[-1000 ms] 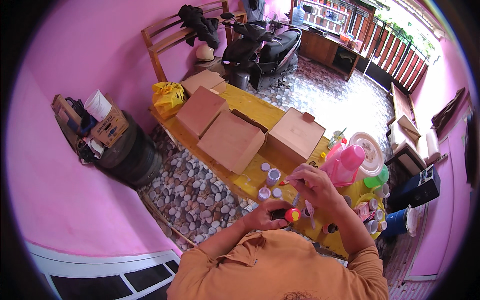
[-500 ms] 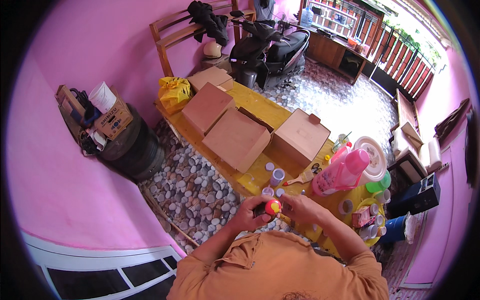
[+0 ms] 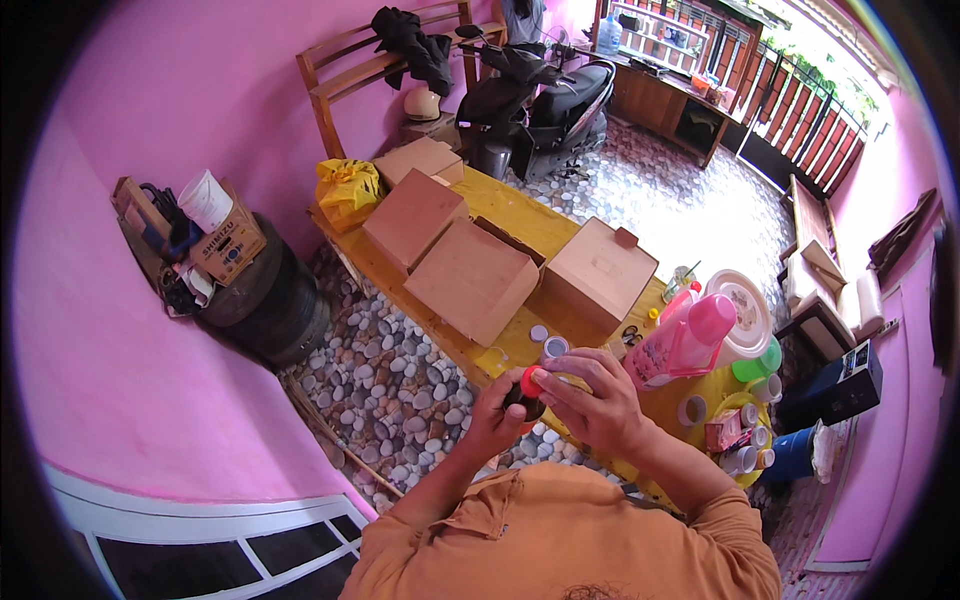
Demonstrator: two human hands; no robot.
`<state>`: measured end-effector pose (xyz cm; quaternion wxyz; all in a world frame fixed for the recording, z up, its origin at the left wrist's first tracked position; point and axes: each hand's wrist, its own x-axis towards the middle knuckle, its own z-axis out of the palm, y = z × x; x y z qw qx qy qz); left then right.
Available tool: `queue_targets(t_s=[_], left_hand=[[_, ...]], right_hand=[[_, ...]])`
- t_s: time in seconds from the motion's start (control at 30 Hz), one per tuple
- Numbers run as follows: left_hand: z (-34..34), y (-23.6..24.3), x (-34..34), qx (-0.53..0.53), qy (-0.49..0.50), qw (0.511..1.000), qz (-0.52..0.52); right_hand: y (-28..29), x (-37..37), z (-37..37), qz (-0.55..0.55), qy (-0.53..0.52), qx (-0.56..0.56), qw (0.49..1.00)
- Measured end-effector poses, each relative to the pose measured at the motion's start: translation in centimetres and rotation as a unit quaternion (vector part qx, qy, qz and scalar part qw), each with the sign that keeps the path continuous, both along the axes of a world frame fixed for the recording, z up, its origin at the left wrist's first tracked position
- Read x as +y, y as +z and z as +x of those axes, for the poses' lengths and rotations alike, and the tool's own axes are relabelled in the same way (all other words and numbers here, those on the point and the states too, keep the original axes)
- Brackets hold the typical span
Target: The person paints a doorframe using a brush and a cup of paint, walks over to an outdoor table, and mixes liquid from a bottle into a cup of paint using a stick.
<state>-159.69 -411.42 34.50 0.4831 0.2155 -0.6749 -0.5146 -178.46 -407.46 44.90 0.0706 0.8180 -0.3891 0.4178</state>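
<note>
My left hand (image 3: 494, 414) is wrapped round a small dark bottle (image 3: 522, 401), held in front of my chest near the table's edge. At its top sits a red cap (image 3: 530, 381), with the fingers of my right hand (image 3: 603, 402) closed on it. Just beyond the right fingers is a small jar (image 3: 555, 347), partly covered by them, with a pale round lid (image 3: 538, 332) beside it. Black-handled scissors (image 3: 631, 336) lie past the right knuckles.
On the yellow-covered table (image 3: 520, 200) stand several cardboard boxes (image 3: 472, 278) and a yellow bag (image 3: 347, 192). To the right are a pink flask (image 3: 680, 345), a white lidded tub (image 3: 742, 312) and several cups (image 3: 738, 461). A scooter (image 3: 540, 100) is parked beyond.
My right hand has moved onto the red cap, covering the brush and some small jars. The bottle has tilted and risen a little; the cap's yellow patch no longer shows.
</note>
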Motion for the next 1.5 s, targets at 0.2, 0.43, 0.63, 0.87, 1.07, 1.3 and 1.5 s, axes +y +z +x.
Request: queue_targets(t_s=[0.2, 0.43, 0.63, 0.87, 1.07, 1.3, 1.5], left_hand=[[-0.5, 0.0, 0.1, -0.012, 0.044, 0.999, -0.023], [-0.7, 0.7, 0.2, -0.045, 0.071, 0.996, -0.016], [-1.0, 1.3, 0.2, -0.064, 0.092, 0.992, -0.052], [-1.2, 0.8, 0.1, -0.079, 0.108, 0.990, -0.043], [-1.3, -0.1, -0.3, -0.071, 0.119, 0.989, -0.042], [-1.4, 0.3, -0.2, -0.090, 0.129, 0.987, -0.031], [-1.9, -0.7, -0.4, -0.064, 0.139, 0.988, -0.012]], right_hand=[[0.3, 0.3, -0.2, 0.011, 0.009, -0.009, 1.000], [1.5, 0.2, 0.0, 0.121, 0.018, -0.053, 0.991], [1.7, 0.2, -0.4, 0.169, 0.014, -0.027, 0.985], [1.3, -0.9, -0.8, 0.156, 0.014, -0.009, 0.988], [0.2, -1.9, -1.7, 0.264, 0.078, -0.011, 0.961], [0.8, -1.9, -0.1, 0.127, 0.030, -0.050, 0.990], [-0.5, -2.0, 0.2, 0.091, 0.003, -0.062, 0.994]])
